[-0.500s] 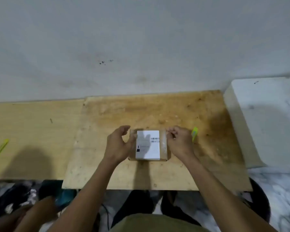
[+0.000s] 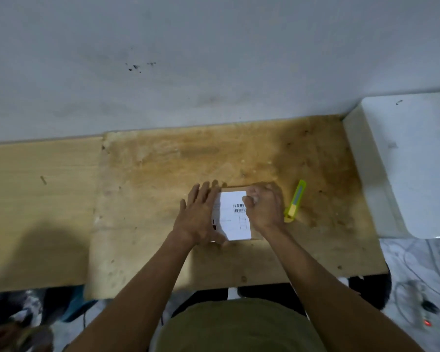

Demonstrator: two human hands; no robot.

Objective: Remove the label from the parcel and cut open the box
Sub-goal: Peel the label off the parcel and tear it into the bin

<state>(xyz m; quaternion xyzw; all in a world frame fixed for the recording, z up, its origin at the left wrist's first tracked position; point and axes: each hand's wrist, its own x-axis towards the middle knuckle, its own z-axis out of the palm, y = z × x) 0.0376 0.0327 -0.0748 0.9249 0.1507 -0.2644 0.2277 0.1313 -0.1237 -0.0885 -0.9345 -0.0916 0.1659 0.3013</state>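
My left hand (image 2: pixel 201 217) lies flat and spread on the box (image 2: pixel 256 236), mid-worktop (image 2: pixel 163 179). My right hand (image 2: pixel 264 209) is curled at the label (image 2: pixel 235 217)'s right edge; whether it pinches paper, I cannot tell. The label looks thin and tearable: peel from a corner. A yellow cutter (image 2: pixel 296 200) lies just right.

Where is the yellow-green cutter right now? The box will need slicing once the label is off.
In the head view the cutter lies untouched on the wooden board, just right of the right hand and the parcel.
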